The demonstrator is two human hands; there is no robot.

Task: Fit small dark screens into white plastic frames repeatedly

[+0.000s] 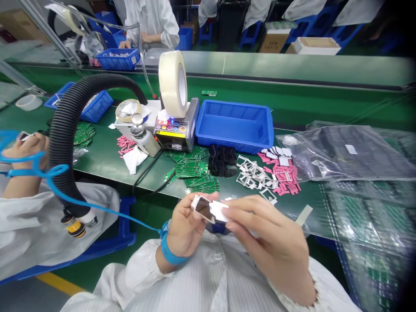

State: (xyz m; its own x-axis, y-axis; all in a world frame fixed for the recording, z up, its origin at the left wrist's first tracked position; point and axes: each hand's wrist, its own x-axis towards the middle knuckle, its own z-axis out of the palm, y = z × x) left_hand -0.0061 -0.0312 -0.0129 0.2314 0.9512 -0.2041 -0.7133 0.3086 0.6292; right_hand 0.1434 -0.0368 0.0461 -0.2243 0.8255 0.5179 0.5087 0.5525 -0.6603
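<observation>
My left hand (179,234), with a blue wrist strap (172,253) round the wrist, grips a small white plastic frame (195,202) between thumb and fingers. My right hand (273,238) pinches a small white rectangular piece (218,211) against the frame's right side. Whether that piece is inside the frame or only touching it, I cannot tell. On the bench just beyond my hands lie stacked green circuit boards (190,169), black parts (222,160), loose white frames (253,173) and pink strips (286,180).
A blue bin (234,141) stands behind the parts. To its left is a tape dispenser (175,134) with a large tape roll (172,84) on top, beside a pump bottle (146,141). A black hose (60,143) arches at left, near a co-worker's hand (29,147). Plastic-bagged boards (344,151) lie right.
</observation>
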